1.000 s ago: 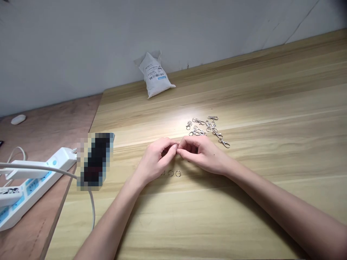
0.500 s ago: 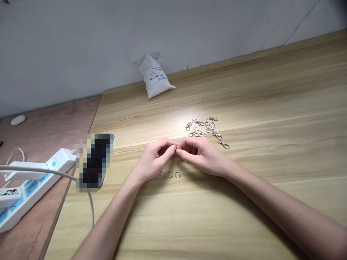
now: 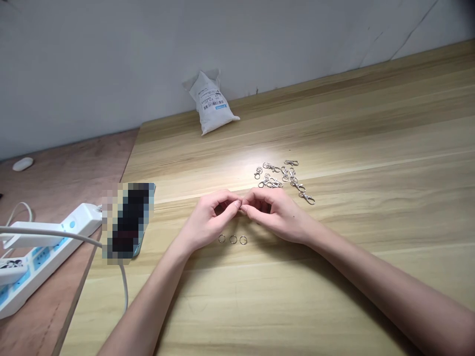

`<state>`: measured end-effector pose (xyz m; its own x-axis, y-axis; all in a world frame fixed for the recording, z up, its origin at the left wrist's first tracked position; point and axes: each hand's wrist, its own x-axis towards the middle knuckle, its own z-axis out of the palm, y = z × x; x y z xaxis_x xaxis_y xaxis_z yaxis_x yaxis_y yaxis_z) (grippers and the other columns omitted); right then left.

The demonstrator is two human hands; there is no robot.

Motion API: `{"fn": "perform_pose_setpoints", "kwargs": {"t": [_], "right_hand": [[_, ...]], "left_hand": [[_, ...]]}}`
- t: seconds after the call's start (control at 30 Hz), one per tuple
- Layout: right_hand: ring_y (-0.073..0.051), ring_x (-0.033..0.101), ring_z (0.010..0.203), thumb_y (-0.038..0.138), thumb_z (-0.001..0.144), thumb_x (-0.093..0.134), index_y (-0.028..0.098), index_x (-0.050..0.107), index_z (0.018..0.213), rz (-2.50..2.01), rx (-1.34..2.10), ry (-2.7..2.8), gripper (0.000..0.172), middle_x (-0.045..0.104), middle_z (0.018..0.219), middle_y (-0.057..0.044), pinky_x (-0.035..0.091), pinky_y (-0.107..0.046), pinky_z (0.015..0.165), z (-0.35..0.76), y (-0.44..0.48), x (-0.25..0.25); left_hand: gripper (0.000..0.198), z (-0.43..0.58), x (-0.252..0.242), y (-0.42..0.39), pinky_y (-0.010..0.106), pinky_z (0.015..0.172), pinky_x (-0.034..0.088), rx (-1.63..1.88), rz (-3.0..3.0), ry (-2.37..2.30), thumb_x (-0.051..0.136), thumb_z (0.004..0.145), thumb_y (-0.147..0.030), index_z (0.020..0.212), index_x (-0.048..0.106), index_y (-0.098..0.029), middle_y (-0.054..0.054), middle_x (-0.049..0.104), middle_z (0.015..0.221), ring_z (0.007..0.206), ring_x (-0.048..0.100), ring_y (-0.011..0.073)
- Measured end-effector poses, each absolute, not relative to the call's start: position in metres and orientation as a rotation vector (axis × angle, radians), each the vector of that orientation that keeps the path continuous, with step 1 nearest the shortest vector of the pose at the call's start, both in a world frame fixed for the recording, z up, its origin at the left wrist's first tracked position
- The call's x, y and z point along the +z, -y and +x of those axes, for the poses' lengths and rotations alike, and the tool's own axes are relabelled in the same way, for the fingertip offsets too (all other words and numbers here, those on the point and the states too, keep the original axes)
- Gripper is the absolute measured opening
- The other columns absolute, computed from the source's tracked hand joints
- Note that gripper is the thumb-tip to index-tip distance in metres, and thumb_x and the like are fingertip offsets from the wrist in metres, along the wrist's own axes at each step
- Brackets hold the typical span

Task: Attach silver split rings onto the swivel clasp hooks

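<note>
My left hand (image 3: 217,215) and my right hand (image 3: 270,211) meet fingertip to fingertip over the wooden table. Thumb and forefinger of each are pinched together on something tiny, mostly covered by the fingers, so I cannot make out its kind. Just below the hands, three small metal rings (image 3: 233,239) lie in a row on the wood. Beyond my right hand is a loose cluster of silver lobster-clasp hooks (image 3: 297,185), several of them with rings attached.
A white plastic packet (image 3: 215,106) with a printed label leans near the wall. At the left lie a blurred-out phone (image 3: 129,220), a white cable (image 3: 125,287) and a power strip (image 3: 48,252) with plugs. A white oval case (image 3: 23,164) sits on the reddish board.
The pinched fingertips have shifted very slightly, still together at the same spot. The rings, hooks and packet stay where they were.
</note>
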<state>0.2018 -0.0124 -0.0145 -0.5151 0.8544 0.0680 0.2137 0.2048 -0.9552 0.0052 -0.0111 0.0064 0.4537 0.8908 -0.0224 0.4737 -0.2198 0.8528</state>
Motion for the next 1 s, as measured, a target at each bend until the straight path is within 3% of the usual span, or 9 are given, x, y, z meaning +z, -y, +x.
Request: {"fn": "perform_pose_setpoints", "kwargs": {"t": [1.0], "right_hand": [[-0.01, 0.044, 0.061, 0.023, 0.091, 0.054, 0.018, 0.059, 0.078, -0.984, 1.327, 1.906, 0.015, 0.051, 0.067, 0.003, 0.035, -0.024, 0.056, 0.2031, 0.012, -0.0123]], "left_hand": [[0.021, 0.0048, 0.0052, 0.0118, 0.027, 0.079, 0.046, 0.562, 1.934, -1.154, 0.05, 0.094, -0.025, 0.093, 0.069, -0.018, 0.004, 0.07, 0.092, 0.084, 0.062, 0.0159]]}}
